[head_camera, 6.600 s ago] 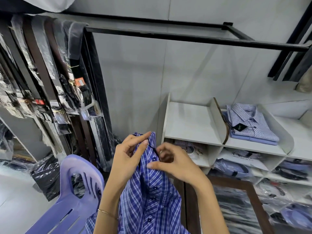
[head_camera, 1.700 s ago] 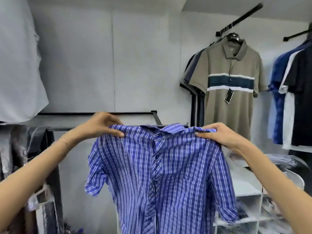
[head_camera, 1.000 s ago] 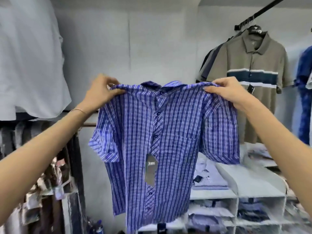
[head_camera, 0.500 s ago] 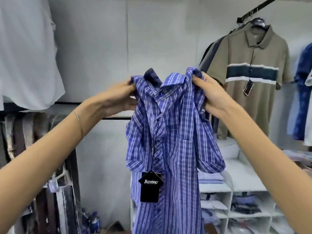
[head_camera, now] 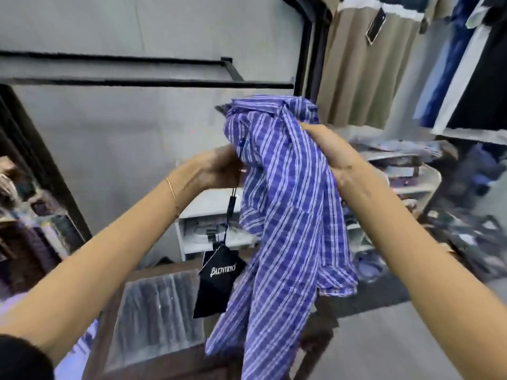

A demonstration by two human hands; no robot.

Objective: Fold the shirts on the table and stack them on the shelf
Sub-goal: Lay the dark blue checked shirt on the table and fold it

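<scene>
Shirt: blue striped shirt (head_camera: 285, 204) hung bunched above the glass-topped table (head_camera: 153, 319).
Hands: left hand (head_camera: 216, 171) and right hand (head_camera: 326, 149) together, gripping its collar end.
Advice: it probably needed laying flat on that table, smoothed.

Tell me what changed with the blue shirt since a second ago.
Both hands came together and lower: the blue striped shirt, earlier spread wide by its shoulders, now hangs bunched between left hand and right hand. Both still grip it; the black tag still dangles.
</scene>
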